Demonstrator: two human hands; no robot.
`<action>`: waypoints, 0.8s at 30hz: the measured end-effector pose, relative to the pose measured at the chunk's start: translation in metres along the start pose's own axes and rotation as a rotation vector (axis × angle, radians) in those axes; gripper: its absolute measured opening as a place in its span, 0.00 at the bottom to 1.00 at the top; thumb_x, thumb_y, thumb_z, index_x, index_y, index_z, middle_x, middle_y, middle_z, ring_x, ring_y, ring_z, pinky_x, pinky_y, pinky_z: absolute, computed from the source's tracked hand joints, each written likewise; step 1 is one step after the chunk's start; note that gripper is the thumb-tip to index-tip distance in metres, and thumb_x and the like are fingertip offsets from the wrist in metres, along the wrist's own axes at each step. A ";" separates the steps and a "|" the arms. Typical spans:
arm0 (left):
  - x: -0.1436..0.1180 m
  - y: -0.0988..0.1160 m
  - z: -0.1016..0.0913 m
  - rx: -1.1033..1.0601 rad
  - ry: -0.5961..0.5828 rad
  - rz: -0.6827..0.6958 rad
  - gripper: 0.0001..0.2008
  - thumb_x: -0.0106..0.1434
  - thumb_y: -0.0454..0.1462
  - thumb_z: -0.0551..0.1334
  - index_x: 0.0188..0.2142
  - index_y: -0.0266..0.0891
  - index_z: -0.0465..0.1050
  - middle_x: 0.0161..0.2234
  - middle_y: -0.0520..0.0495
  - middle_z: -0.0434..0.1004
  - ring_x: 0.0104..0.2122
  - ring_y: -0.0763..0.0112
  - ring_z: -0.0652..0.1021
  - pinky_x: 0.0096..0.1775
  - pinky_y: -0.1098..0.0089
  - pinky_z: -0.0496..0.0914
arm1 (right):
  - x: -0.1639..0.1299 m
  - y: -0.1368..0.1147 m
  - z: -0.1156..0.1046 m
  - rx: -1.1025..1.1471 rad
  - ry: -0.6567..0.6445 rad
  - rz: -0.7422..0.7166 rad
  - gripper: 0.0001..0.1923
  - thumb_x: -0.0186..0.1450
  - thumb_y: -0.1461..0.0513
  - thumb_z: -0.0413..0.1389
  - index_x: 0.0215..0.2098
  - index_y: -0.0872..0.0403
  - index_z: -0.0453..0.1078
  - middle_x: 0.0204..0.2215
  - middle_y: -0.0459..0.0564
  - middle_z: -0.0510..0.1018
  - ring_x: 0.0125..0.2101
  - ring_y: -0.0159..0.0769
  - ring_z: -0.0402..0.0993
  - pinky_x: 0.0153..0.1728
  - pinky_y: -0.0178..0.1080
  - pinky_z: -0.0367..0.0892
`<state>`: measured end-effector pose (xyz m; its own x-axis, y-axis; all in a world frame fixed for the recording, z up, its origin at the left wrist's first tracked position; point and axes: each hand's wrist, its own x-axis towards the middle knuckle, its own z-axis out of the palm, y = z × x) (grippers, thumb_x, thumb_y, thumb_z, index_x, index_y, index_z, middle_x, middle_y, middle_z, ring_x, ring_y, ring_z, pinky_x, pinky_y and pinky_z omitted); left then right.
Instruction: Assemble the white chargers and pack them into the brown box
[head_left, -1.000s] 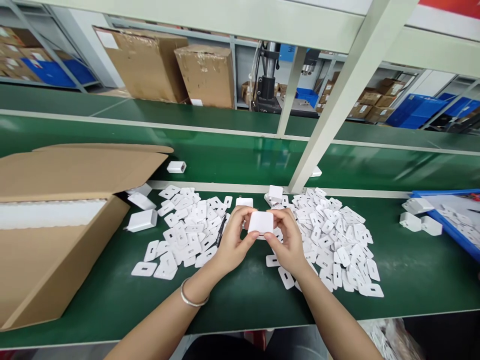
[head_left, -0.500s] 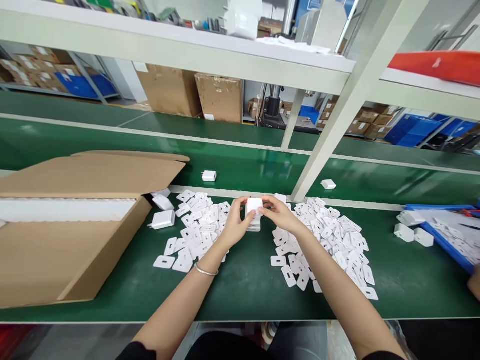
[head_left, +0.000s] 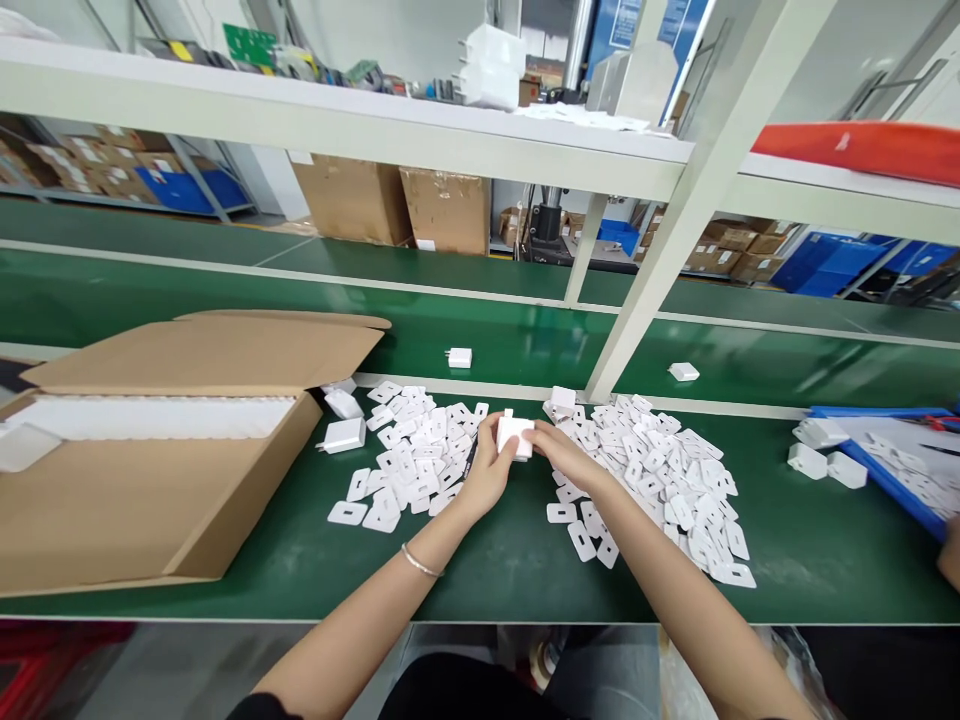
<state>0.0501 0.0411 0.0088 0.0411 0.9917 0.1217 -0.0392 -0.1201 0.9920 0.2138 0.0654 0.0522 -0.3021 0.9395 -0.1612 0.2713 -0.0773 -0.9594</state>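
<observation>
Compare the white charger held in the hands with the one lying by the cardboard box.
The held charger sits gripped between left hand and right hand; the loose charger lies flat on the green mat, untouched. The held one looks smaller, partly hidden by fingers. Both are white with prongs.

Cardboard box (head_left: 150, 480) cut off at left frame edge. Blue tray (head_left: 892, 470) cut off at right. White charger block (head_left: 514, 436) partly covered by left hand (head_left: 489, 468) and right hand (head_left: 564, 455); underside hidden. Plate markings in right pile (head_left: 660, 480) too small to read.

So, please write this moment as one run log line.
left hand + right hand: hold white charger | white plates both sides | open carton left
</observation>
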 end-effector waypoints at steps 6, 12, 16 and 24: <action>-0.040 -0.010 -0.034 0.008 -0.307 0.210 0.24 0.72 0.47 0.62 0.60 0.49 0.52 0.69 0.36 0.52 0.71 0.52 0.62 0.69 0.48 0.60 | -0.032 0.015 0.003 -0.013 -0.163 -0.172 0.33 0.57 0.57 0.68 0.57 0.48 0.63 0.60 0.53 0.70 0.62 0.45 0.69 0.67 0.49 0.60; -0.059 0.004 -0.049 0.422 -0.263 0.188 0.25 0.68 0.36 0.63 0.62 0.47 0.59 0.62 0.37 0.60 0.65 0.50 0.67 0.66 0.45 0.65 | -0.043 0.018 0.010 -0.404 -0.066 -0.299 0.41 0.56 0.58 0.67 0.63 0.48 0.57 0.62 0.58 0.62 0.64 0.54 0.65 0.66 0.57 0.61; -0.072 0.009 -0.038 0.526 -0.210 0.226 0.35 0.63 0.28 0.59 0.67 0.45 0.52 0.62 0.35 0.61 0.62 0.50 0.69 0.63 0.45 0.68 | -0.054 0.017 0.022 -0.584 0.041 -0.286 0.45 0.57 0.57 0.68 0.67 0.47 0.53 0.62 0.60 0.60 0.61 0.56 0.67 0.62 0.58 0.67; -0.086 0.011 -0.033 0.844 -0.143 0.345 0.47 0.60 0.25 0.58 0.74 0.43 0.40 0.67 0.33 0.62 0.63 0.43 0.67 0.62 0.41 0.67 | -0.073 0.003 0.005 -0.619 -0.005 -0.166 0.55 0.59 0.51 0.69 0.75 0.45 0.44 0.70 0.60 0.55 0.66 0.56 0.64 0.62 0.55 0.68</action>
<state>0.0134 -0.0440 0.0078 0.2874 0.8864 0.3629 0.6668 -0.4572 0.5886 0.2319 -0.0056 0.0600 -0.3896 0.9207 -0.0242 0.6976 0.2778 -0.6604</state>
